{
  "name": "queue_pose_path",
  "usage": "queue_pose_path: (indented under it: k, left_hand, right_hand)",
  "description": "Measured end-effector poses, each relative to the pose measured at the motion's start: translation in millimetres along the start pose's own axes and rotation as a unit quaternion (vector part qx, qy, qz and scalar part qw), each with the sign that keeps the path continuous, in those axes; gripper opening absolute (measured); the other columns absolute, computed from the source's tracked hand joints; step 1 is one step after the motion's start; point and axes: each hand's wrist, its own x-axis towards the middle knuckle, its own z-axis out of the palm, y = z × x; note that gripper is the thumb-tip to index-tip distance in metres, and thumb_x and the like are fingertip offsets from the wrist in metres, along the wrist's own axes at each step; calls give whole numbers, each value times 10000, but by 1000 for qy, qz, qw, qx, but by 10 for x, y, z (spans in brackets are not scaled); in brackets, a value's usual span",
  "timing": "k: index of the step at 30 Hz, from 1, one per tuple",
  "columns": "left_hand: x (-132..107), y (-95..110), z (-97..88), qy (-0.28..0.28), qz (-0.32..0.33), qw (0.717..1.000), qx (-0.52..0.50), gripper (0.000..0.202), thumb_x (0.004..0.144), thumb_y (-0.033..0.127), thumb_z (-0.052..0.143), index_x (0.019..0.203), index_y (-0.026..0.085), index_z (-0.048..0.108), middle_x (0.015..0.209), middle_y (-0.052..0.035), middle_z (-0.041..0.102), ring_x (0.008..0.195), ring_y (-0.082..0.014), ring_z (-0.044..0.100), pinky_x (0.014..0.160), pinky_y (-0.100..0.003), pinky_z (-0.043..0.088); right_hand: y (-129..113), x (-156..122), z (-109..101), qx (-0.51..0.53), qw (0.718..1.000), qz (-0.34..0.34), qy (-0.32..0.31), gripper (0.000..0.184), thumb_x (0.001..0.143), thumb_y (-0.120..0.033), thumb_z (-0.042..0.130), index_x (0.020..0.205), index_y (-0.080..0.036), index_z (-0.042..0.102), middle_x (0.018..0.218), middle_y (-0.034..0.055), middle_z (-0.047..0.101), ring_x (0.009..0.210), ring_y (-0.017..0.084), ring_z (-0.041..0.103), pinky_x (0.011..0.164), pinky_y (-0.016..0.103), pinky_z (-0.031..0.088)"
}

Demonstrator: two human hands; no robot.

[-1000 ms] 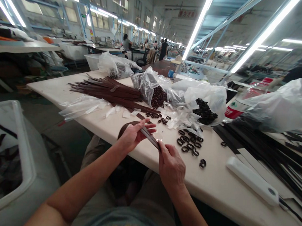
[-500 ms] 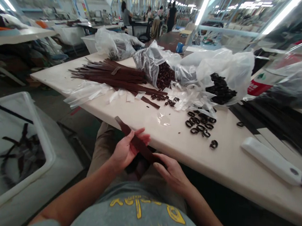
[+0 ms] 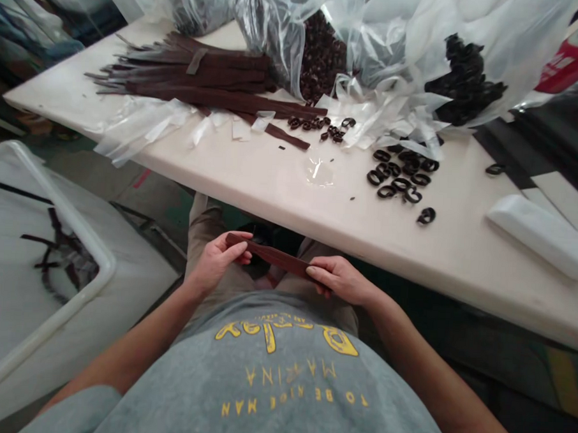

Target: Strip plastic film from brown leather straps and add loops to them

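Note:
Over my lap, below the table edge, my left hand (image 3: 219,259) and my right hand (image 3: 340,280) each pinch one end of a dark brown strap (image 3: 274,257). The strap lies nearly level between them, its left tip under my left thumb. On the cream table (image 3: 280,190) above rests a pile of the same brown straps (image 3: 199,78). Loose black rings (image 3: 400,176) lie to the right of it, and small brown rings (image 3: 322,125) lie near the pile's end.
Clear plastic bags hold brown rings (image 3: 320,52) and black rings (image 3: 465,77) at the table's back. A white handheld tool (image 3: 542,234) lies at the right. A white bin (image 3: 38,256) with dark straps stands at my left. Plastic wrappers (image 3: 140,124) litter the table's left.
My hands have drawn the strap off the table down to my lap and turned it level. My view has tilted downward.

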Motion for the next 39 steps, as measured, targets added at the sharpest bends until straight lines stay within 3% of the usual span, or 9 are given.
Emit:
queue_pose_path:
  k: [4, 7, 12, 16, 22, 26, 29, 34, 39]
  left_hand:
    - [-18, -58, 52, -4, -22, 999, -29, 301, 749, 403, 741, 904, 150, 693, 673, -21, 718, 604, -155, 668, 629, -266, 547]
    - [7, -43, 33, -4, -23, 999, 28, 290, 745, 426, 735, 737, 140, 687, 636, -46, 715, 574, -162, 650, 604, -265, 529]
    - [40, -95, 83, -2, -48, 997, 59, 238, 744, 358, 725, 665, 134, 713, 601, -58, 704, 544, -147, 608, 578, -243, 482]
    - [28, -269, 330, -19, -116, 992, -44, 266, 719, 375, 748, 767, 115, 723, 686, -57, 723, 600, -151, 633, 622, -254, 498]
    - [14, -433, 530, -27, -163, 979, -119, 351, 689, 413, 808, 818, 106, 698, 754, -57, 713, 655, -153, 649, 638, -255, 502]
    - [22, -502, 554, -26, -195, 969, -149, 358, 666, 421, 838, 777, 127, 667, 729, -40, 696, 650, -146, 640, 630, -251, 497]
    - [13, -536, 548, -52, -204, 967, -144, 377, 658, 459, 840, 751, 132, 677, 737, -47, 700, 682, -158, 642, 651, -262, 498]
    - [-17, -522, 420, -97, -173, 979, -56, 359, 661, 463, 835, 685, 126, 714, 659, -42, 683, 625, -146, 599, 623, -248, 455]
    - [-46, -510, 361, -70, -202, 973, -87, 303, 590, 366, 889, 685, 134, 719, 668, -31, 690, 618, -123, 594, 636, -224, 456]
  right_hand:
    - [94, 28, -44, -67, 997, -14, 25, 304, 930, -367, 496, 706, -178, 578, 573, -44, 580, 475, 85, 514, 488, 198, 382]
    - [144, 46, -68, -68, 997, -12, 17, 295, 930, -352, 487, 718, -176, 591, 573, -47, 577, 483, 90, 525, 498, 204, 396]
    - [90, 181, 96, -80, 990, -82, 83, 135, 874, -251, 593, 933, -171, 684, 761, -15, 686, 664, 125, 626, 631, 233, 473]
    - [-38, 391, 389, -159, 955, -166, 188, 193, 843, -195, 680, 1035, -194, 704, 976, 25, 731, 873, 154, 668, 794, 257, 488]
    - [53, 490, 574, -291, 897, -194, 270, 130, 900, -265, 667, 1004, -210, 722, 905, 30, 701, 786, 143, 664, 691, 213, 474]
    - [157, 474, 562, -387, 856, -208, 272, 117, 930, -243, 605, 976, -194, 702, 856, 32, 678, 697, 136, 644, 614, 209, 439]
    - [164, 460, 558, -420, 845, -209, 255, 73, 895, -200, 621, 867, -176, 684, 803, 29, 663, 637, 137, 624, 568, 218, 419]
    - [212, 403, 549, -401, 850, -229, 255, 64, 804, -191, 684, 744, -184, 664, 717, 19, 659, 601, 149, 617, 535, 226, 411]
    - [259, 329, 527, -348, 867, -253, 252, 79, 809, -224, 677, 882, -208, 704, 752, 20, 669, 623, 157, 631, 551, 225, 426]
